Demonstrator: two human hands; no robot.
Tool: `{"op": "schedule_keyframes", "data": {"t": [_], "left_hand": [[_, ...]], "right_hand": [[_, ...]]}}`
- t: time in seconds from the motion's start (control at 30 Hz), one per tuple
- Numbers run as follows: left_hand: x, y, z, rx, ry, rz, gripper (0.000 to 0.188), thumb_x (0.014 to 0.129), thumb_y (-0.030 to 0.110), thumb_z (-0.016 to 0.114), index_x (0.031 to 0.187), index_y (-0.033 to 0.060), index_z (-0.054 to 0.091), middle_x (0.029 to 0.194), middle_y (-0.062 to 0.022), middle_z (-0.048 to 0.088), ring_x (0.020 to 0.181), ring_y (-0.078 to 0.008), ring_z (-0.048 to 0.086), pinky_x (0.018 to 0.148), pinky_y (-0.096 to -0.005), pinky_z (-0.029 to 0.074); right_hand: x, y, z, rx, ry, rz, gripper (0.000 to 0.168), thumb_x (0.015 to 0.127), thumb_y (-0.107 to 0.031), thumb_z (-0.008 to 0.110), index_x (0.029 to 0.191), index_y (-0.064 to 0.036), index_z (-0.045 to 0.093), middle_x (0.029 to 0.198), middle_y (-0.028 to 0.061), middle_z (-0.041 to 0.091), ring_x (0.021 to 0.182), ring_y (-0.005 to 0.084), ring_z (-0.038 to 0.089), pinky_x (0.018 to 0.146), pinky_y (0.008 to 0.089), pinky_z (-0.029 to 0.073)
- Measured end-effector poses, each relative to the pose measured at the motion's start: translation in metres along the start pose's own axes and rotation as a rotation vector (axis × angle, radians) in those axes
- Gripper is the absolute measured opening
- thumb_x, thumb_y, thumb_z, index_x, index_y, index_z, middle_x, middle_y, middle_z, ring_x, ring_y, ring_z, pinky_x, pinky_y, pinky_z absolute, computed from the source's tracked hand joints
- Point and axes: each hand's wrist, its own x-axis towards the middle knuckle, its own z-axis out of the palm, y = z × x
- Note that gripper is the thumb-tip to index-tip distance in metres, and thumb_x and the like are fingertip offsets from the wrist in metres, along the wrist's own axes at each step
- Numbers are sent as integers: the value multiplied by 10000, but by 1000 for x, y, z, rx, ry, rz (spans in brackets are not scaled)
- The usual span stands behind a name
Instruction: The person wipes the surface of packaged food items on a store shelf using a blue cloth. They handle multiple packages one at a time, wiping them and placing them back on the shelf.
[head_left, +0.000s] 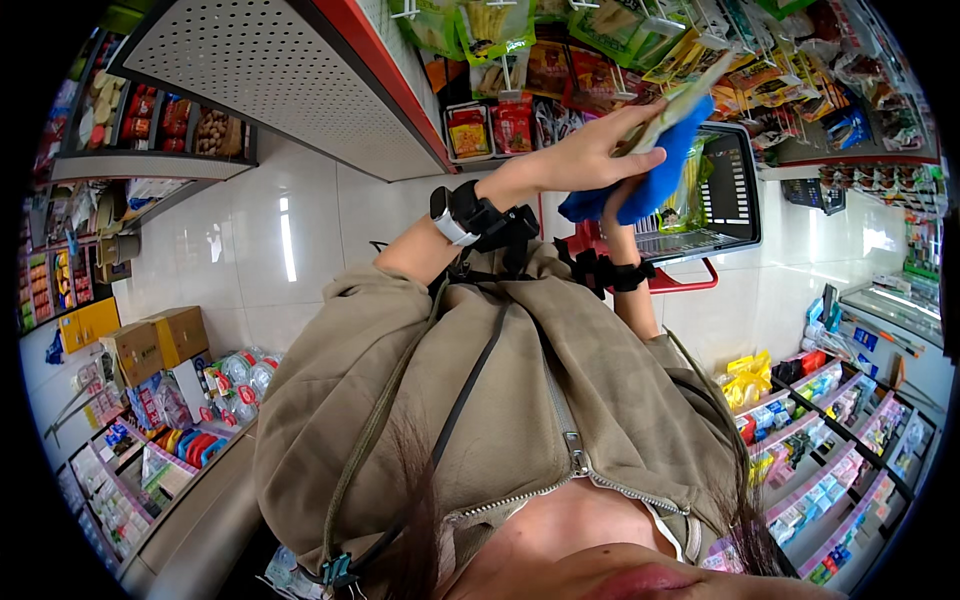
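My left hand (600, 154), with a watch and a black strap at the wrist, grips a pale, flat packet (694, 97) seen nearly edge-on, its thumb on the near side. Just beneath the packet, my right hand (616, 204) holds a bright blue cloth (660, 184), which hides most of its fingers. Black straps circle the right wrist too. Below the cloth and to its right is a dark shopping basket (739, 187) on a red frame (686, 285). A green-edged food packet (684, 199) lies inside the basket.
Hanging snack packets (495, 26) fill the shelf ahead. A perforated metal shelf panel (300, 90) juts out at the upper left. Cardboard boxes (176, 334) and bottles (244, 382) are at the left. Stocked racks (810, 450) stand at the lower right.
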Motion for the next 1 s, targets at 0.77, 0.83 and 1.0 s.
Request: {"op": "schedule_keyframes", "data": {"t": [0.77,0.83,1.0], "left_hand": [[0,-16,-5,-467,205,-111,609,858,448,530,1274,26,392,1180,-51,501,1041,-125,478,882,-260,391],[-3,-8,-5,-601,195,-335,637,864,500,483,1276,25,387,1188,-53,494,1037,-121,483,880,-262,398],[-4,-30,5,-680,175,-226,573,897,412,479,1304,30,348,1234,-62,460,1079,-126,465,924,-278,381]], "right_hand": [[-17,25,20,-82,-96,-254,528,922,-328,399,1299,34,320,1345,163,321,1227,277,333,1005,376,277],[-22,26,27,-197,-49,-364,562,926,-368,380,1312,33,298,1360,162,296,1241,287,308,1018,384,254],[4,-36,43,-386,142,-473,627,924,-445,345,1334,23,271,1382,155,265,1247,301,293,1034,393,233]]}}
